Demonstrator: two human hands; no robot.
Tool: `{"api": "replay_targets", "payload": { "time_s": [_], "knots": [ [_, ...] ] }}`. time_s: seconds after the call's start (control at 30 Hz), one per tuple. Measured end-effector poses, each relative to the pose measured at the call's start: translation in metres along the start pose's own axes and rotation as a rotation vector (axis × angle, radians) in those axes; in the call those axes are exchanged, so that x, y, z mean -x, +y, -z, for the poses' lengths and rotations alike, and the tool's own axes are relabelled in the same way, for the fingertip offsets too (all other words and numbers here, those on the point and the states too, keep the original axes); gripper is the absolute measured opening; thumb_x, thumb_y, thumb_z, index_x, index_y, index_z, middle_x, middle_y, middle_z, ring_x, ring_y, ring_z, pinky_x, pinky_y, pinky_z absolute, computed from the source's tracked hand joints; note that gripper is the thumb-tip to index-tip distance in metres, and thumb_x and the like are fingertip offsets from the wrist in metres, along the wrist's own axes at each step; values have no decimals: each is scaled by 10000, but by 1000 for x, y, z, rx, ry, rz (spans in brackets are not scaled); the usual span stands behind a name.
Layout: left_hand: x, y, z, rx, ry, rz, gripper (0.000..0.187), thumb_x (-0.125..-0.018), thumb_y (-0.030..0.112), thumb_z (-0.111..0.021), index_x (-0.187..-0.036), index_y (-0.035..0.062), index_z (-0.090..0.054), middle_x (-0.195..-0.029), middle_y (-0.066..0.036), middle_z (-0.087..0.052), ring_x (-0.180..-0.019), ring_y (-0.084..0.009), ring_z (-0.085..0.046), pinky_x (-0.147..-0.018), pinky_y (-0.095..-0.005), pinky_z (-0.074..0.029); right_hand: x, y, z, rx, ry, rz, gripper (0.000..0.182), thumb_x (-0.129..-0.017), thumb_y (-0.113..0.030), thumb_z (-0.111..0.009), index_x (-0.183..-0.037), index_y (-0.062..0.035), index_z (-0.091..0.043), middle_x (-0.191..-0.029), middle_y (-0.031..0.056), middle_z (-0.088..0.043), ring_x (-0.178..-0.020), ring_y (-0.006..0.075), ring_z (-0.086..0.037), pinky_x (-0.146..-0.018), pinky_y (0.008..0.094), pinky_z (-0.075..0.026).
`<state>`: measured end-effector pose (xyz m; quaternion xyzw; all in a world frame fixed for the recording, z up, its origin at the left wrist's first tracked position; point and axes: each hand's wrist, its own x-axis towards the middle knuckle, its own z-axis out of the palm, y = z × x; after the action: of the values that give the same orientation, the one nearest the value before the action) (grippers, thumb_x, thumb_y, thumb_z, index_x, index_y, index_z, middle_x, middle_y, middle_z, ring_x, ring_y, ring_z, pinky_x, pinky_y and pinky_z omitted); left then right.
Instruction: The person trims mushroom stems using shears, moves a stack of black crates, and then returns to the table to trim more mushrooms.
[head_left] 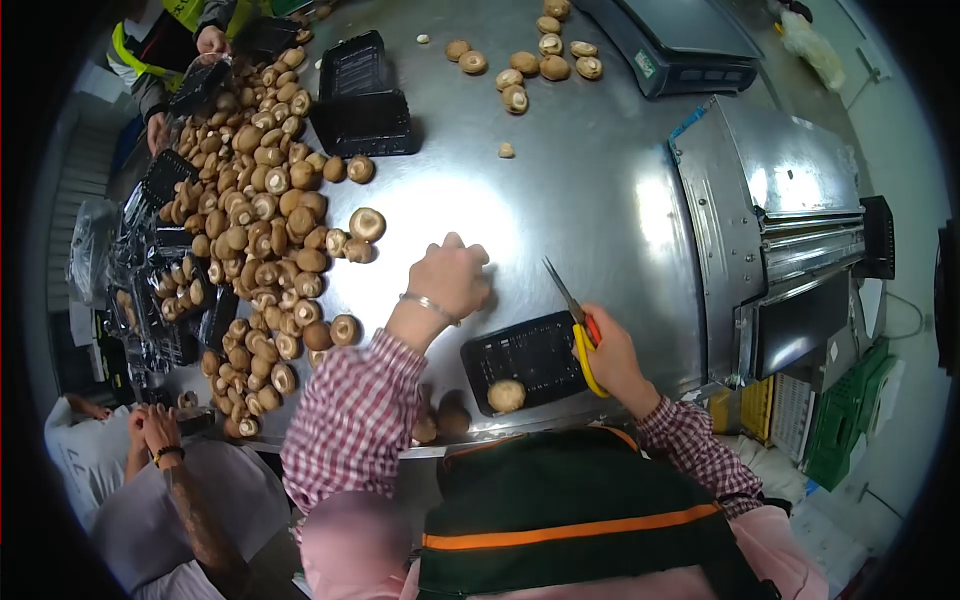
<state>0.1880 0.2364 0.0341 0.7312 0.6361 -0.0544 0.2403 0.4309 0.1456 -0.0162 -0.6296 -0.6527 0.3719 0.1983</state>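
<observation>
Over the bare metal in mid-table is my left hand (450,280), its back to the camera and its fingers bent downward. Whatever may be under those fingers is hidden. My right hand (615,355) grips scissors (578,320) with yellow and red handles; the blades point up and away to the left. Just beside it lies a black plastic tray (530,355) with one brown mushroom (506,395) in its near left corner. More mushrooms (428,425) rest near the table edge, partly behind my left sleeve.
A large mushroom pile (265,220) spreads along the left. Black trays (365,122) stand beyond it. Loose mushrooms (555,67) lie near a scale (690,50). A metal machine (770,200) borders the right. Co-workers' hands (212,42) are at upper left and lower left (155,428).
</observation>
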Motion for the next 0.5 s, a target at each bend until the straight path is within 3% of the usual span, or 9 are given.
{"api": "replay_targets", "payload": {
  "time_s": [0.07,0.1,0.13,0.2,0.23,0.27,0.33,0.4,0.5],
  "knots": [
    [-28,-1,-17,18,-264,-57,475,-694,320,-720,-1116,126,-618,-1021,-121,-594,-936,-280,-604,-775,-338,-515,3,7,1,-22,-44,-68,507,-729,-19,-687,-1192,-45,-484,-897,155,-614,-806,253,-620,-731,320,-476],
    [-46,-4,-15,330,-420,-19,592,-704,337,-737,-1197,71,-548,-1163,-168,-532,-1064,-299,-560,-805,-358,-520,4,5,1,-102,-67,-152,508,-725,-32,-686,-1193,-66,-489,-916,172,-614,-816,305,-614,-725,350,-479],
    [-52,-6,-18,314,-424,-23,592,-704,337,-737,-1197,71,-548,-1163,-168,-532,-1064,-299,-560,-805,-358,-520,2,3,0,-188,-82,-240,510,-722,-46,-685,-1193,-86,-494,-935,190,-613,-825,357,-609,-720,380,-482],
    [-56,-7,-26,817,194,-5,690,-696,358,-764,-1232,24,-486,-1258,-217,-453,-1143,-300,-511,-806,-375,-516,4,4,-1,-226,-69,-263,522,-735,-58,-683,-1214,-82,-477,-900,185,-621,-770,323,-626,-688,353,-488],
    [-49,-9,-16,669,230,-112,752,-669,370,-790,-1249,24,-459,-1277,-234,-412,-1106,-295,-519,-803,-384,-503,6,7,-1,-268,-58,-279,507,-750,-43,-666,-1216,-44,-465,-841,121,-588,-734,211,-574,-666,297,-465],
    [-41,-18,-16,406,135,-116,699,-674,370,-781,-1223,43,-499,-1173,-198,-497,-1013,-290,-548,-816,-380,-486,6,9,0,-308,-49,-291,494,-766,-28,-648,-1219,-7,-453,-781,56,-554,-697,100,-521,-644,241,-441],
    [-16,-22,-22,138,-157,-140,464,-723,294,-732,-1140,144,-595,-974,-128,-591,-935,-284,-563,-822,-350,-481,6,14,1,-339,-47,-301,486,-775,-51,-642,-1219,-10,-450,-796,95,-577,-699,149,-560,-633,276,-458],
    [3,-43,-66,128,-64,-228,348,-765,111,-659,-1106,143,-605,-912,-81,-604,-903,-230,-571,-774,-333,-499,5,14,7,-370,-53,-305,479,-784,-74,-637,-1219,-13,-447,-811,133,-599,-701,198,-600,-621,311,-475],
    [6,-70,-85,396,79,-130,228,-788,95,-650,-1012,117,-608,-816,-54,-614,-793,-180,-604,-707,-305,-505,-25,10,25,-580,-220,-312,416,-820,-108,-571,-1202,3,-447,-740,35,-509,-606,113,-517,-502,251,-424]
  ]
}}
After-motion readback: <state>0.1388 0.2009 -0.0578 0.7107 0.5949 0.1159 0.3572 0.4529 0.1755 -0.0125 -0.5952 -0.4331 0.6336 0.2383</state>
